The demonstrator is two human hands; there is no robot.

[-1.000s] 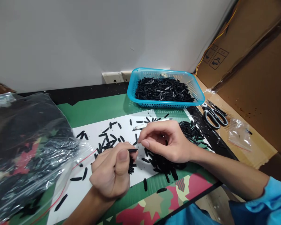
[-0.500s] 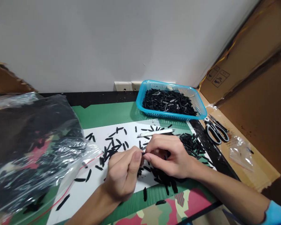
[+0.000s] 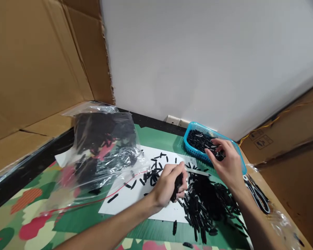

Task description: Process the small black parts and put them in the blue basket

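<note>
Many loose black strips [image 3: 208, 201] lie heaped just right of the left hand [image 3: 169, 185], in easy reach, I'd judge. That hand curls round a black clump [image 3: 177, 185], presumably so none slip. Farther off, the right hand [image 3: 226, 161], thumb and fingertips parted, hovers at the blue basket [image 3: 190, 147], whose walls likely contain its strips [image 3: 199, 139].

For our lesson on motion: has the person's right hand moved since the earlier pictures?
Yes. Judged against the blue basket, the right hand has moved away from the left hand, forward to over the basket.
</note>
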